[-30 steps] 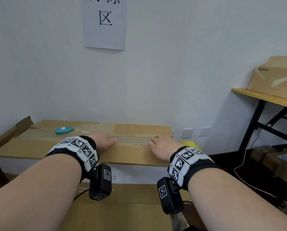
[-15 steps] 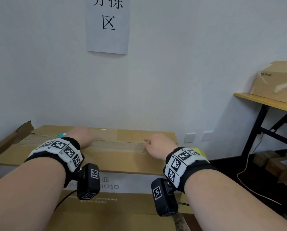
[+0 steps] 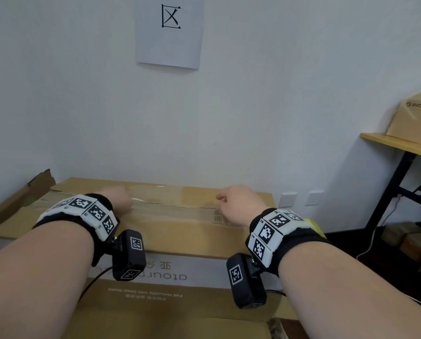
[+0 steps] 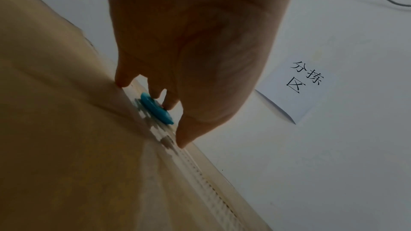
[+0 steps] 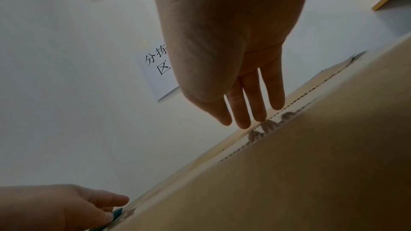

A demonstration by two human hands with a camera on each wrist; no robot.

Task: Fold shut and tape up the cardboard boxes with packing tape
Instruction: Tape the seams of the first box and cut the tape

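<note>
Nearest me, a flat cardboard panel (image 3: 155, 311) is lying below my forearms, and just beyond it the big box (image 3: 180, 231) I am sealing is standing against the wall (image 3: 253, 118). Its flaps are folded down, with clear tape (image 3: 150, 194) glinting along the middle seam (image 4: 206, 180).

My left hand (image 3: 115, 199) is resting on the box's left part, over the seam. From the wrist view its fingers (image 4: 121, 80) are reaching down to the cardboard beside a small blue tool (image 4: 156, 109); they are touching or nearly touching it, though I cannot tell whether they are gripping it. My right hand (image 3: 238, 204) is hovering over the box's right part, fingers (image 5: 244, 111) straight and close together, holding nothing, tips at the perforated strip along the seam.

I judge that I am pressing the tape down along the seam. To do that well, I should be keeping the right fingers flat and firm on the seam so the flaps are not springing apart, and taking the blue tool cleanly between thumb and fingers without dragging or wrinkling the tape.

Beyond the box, a paper sign (image 3: 169, 33) is hanging on the wall. To the box's right, a counter (image 3: 397, 143) is carrying another carton (image 3: 414, 118).
</note>
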